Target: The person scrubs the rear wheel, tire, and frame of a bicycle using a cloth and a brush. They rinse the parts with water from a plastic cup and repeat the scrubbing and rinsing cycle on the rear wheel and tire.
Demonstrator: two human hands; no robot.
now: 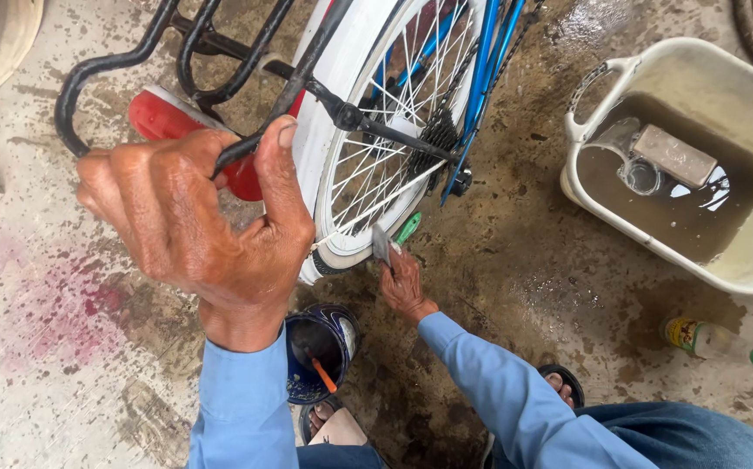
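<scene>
Person's wearing a long-sleeved light blue shirt, both sleeves [242, 408] running down to the wrists, cuffs looking plain and a bit creased. Blue jeans [689, 439] are showing at the bottom right. Dark open-toed sandals [563, 382] are on the feet, toes poking out. Both hands, left hand [194, 221] and right hand [404, 287], are going bare, no gloves, rings or watch showing.

clear bottle [724, 345], green cap, colourful label, lying right.
</scene>
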